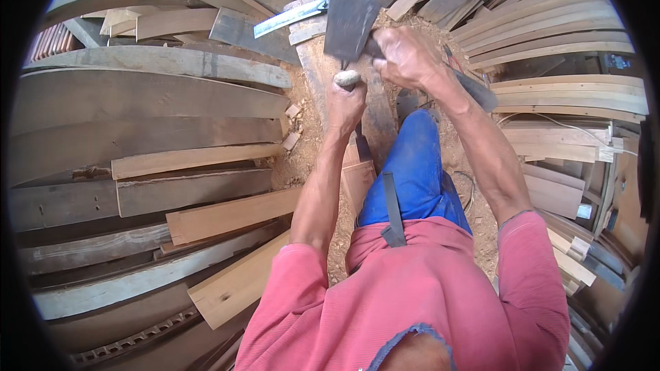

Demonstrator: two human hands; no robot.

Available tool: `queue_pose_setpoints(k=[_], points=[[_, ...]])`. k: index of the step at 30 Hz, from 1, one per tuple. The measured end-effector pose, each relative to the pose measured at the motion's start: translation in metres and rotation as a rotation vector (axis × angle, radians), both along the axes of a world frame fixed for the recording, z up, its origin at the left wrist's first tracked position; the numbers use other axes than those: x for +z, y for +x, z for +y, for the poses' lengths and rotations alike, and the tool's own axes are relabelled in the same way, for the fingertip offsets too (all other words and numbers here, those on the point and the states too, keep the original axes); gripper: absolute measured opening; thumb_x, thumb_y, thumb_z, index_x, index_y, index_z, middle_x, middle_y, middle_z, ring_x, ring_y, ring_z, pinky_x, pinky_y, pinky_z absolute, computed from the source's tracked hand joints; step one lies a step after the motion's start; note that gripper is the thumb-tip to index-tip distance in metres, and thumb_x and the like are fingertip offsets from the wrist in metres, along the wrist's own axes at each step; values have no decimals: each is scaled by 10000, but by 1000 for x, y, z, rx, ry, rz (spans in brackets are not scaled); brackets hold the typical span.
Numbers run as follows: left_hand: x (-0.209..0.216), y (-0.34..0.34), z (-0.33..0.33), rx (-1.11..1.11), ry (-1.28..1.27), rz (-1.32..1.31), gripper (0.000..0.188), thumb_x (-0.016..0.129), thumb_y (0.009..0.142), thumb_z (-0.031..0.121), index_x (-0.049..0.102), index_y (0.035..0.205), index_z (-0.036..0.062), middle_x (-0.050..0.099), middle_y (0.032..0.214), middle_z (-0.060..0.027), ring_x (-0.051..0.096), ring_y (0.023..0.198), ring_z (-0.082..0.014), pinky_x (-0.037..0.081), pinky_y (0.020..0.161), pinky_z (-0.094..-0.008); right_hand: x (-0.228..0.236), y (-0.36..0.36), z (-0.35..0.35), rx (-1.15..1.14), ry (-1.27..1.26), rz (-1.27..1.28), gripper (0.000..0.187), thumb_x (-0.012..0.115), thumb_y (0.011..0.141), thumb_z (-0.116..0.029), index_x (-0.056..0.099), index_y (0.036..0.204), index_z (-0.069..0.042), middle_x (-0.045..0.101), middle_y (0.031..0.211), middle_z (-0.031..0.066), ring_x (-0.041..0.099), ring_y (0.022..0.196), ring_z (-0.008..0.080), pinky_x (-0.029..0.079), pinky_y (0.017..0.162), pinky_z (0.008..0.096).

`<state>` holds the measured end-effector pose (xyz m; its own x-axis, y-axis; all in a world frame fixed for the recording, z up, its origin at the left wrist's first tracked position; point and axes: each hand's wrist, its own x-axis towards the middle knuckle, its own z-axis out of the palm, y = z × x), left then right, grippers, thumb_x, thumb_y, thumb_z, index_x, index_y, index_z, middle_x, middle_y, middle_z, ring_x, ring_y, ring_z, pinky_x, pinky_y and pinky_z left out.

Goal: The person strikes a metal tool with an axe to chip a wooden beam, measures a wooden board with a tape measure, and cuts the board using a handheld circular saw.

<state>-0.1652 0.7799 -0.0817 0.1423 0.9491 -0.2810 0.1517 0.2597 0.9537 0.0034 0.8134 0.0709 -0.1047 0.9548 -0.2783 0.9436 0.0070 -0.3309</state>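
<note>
**A:** Where were your hands?

**B:** Both were up at twelve o'clock from your chest, close together but not touching. Your left hand [346, 102] was closed around a small pale grey rounded stone [347, 78], whose top poked out above your fist. Your right hand [405, 57] was wrapped tight on the handle end of a broad dark flat metal blade [349, 22].

**A:** And how did the blade sit?

**B:** It stood nearly upright, its wide face toward you, at about eleven o'clock from your right hand. The stone lay just under the blade's lower edge; whether it touched the metal, you could not tell from that view.

**A:** What was below them?

**B:** A dark upright wooden block [377, 120] ran down toward your blue trouser leg [414, 165], with pale sawdust-strewn ground [302, 130] around it.

**A:** Anything else near?

**B:** A long shiny flat steel strip [292, 16] lay at ten o'clock from the blade, resting on the boards. At nine o'clock from your left forearm, long curved grey weathered planks [151, 96] were stacked side by side, with shorter fresh-cut tan boards [230, 215] lying across them. At three o'clock from your right forearm sat a pile of light curved wooden slats [564, 93].
</note>
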Motion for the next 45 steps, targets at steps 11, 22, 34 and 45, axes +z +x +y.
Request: queue_pose_setpoints(k=[11,22,34,45], points=[[64,-22,9,-186,-221,56,227,744,928,221,636,786,81,609,591,-23,583,496,-124,418,465,-310,-21,12,-35,-118,-29,221,345,762,826,-224,683,1086,-12,717,907,199,686,814,313,557,812,437],[27,-54,6,96,-49,-57,189,758,948,145,604,875,63,604,614,-8,562,488,-105,442,466,-294,43,1,-26,-212,212,474,318,743,856,-226,716,1094,-18,742,900,183,731,828,294,575,809,428],[23,-50,6,-16,-47,41,187,755,922,148,614,832,64,595,623,4,585,504,-109,431,465,-293,-14,-20,-21,-4,37,141,231,734,856,-225,650,888,-12,690,757,199,689,719,342,577,703,485],[23,-61,5,68,-69,-64,148,737,920,106,621,837,66,602,622,-2,573,491,-103,431,463,-272,-21,-35,-10,-27,-78,62,248,758,850,-217,642,944,-19,699,766,215,708,753,383,573,727,494]])
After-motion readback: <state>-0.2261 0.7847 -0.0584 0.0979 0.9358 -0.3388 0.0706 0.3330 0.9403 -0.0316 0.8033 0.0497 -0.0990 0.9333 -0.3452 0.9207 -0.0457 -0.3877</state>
